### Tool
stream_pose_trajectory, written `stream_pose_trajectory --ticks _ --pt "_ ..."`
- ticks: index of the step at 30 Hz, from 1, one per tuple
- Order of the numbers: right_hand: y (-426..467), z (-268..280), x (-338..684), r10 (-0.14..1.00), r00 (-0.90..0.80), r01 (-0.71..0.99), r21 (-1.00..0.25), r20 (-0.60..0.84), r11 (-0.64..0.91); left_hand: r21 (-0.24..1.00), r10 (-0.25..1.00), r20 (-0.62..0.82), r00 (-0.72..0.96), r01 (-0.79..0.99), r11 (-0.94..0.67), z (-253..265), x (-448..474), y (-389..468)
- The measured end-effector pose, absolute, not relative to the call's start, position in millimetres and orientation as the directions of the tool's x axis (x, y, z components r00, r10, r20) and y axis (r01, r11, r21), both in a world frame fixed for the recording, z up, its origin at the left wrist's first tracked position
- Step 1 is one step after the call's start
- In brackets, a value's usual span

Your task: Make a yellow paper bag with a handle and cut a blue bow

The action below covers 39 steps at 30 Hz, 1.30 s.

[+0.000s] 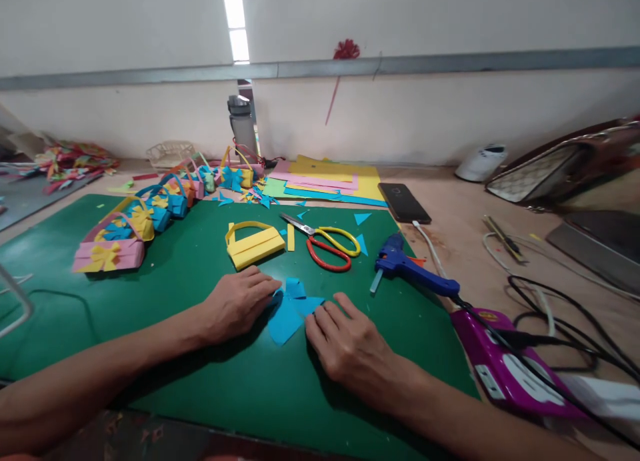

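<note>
A blue paper bow (286, 319) lies on the green mat between my hands, its pointed tails spread and a small folded part standing up at the back. My left hand (243, 302) has its fingers closed at the bow's left edge. On the other side, my right hand (345, 341) grips the right edge with bent fingers; the thumbs are mostly hidden. Just beyond sits a small yellow paper basket (256, 245) with a thin arched handle. Beside it are a yellow paper strip (291, 237) and scissors (327, 242) with red and yellow handles, blades apart.
Finished paper baskets (110, 253) line the mat's left side. Paper sheets (325, 181) and a bottle (242, 127) stand behind. To the right are a blue glue gun (415, 269), a phone (404, 202), a purple power strip (510, 367) and tangled cables.
</note>
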State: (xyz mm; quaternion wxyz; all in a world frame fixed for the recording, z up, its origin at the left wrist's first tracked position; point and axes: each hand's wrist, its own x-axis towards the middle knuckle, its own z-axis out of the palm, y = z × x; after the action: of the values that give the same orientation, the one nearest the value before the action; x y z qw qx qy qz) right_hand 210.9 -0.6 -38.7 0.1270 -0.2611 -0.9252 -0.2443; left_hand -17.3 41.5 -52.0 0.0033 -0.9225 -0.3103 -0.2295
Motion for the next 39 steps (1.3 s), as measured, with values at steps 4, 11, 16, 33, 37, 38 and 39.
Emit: stream_pose_trajectory --ticks 4,11,16,33,37,38,39 --pt "9.9 -42.1 211.4 0.455 -0.830 0.553 0.368 0.322 0.748 0.178 0.551 0.458 0.698 0.535 -0.826 -51.3 -19.3 38.6" --pt "23.5 -43.7 213.2 0.497 -0.785 0.615 0.373 0.369 0.695 0.604 0.747 0.369 0.553 0.469 -0.645 -50.3 -19.2 32.1" --pt "22.6 -32.8 214.2 0.533 -0.727 0.677 0.328 0.433 0.659 0.781 0.912 0.233 0.338 0.493 -0.382 -45.3 -18.9 34.8" --pt "-2.3 -27.3 209.3 0.465 -0.842 0.525 0.217 0.275 0.823 0.405 0.542 0.523 0.658 0.367 -0.837 -53.4 -24.1 29.4" --pt "-11.0 -24.8 203.2 0.443 -0.878 0.478 0.359 0.180 0.801 0.300 0.492 0.549 0.675 0.391 -0.870 -56.6 -21.5 26.9" --pt "-11.7 -24.0 202.2 0.443 -0.880 0.473 0.370 0.168 0.800 0.288 0.486 0.556 0.674 0.392 -0.874 -56.9 -20.6 26.1" --pt "-11.7 -23.4 201.5 0.449 -0.880 0.473 0.376 0.157 0.797 0.277 0.481 0.561 0.674 0.395 -0.876 -57.2 -19.4 25.1"
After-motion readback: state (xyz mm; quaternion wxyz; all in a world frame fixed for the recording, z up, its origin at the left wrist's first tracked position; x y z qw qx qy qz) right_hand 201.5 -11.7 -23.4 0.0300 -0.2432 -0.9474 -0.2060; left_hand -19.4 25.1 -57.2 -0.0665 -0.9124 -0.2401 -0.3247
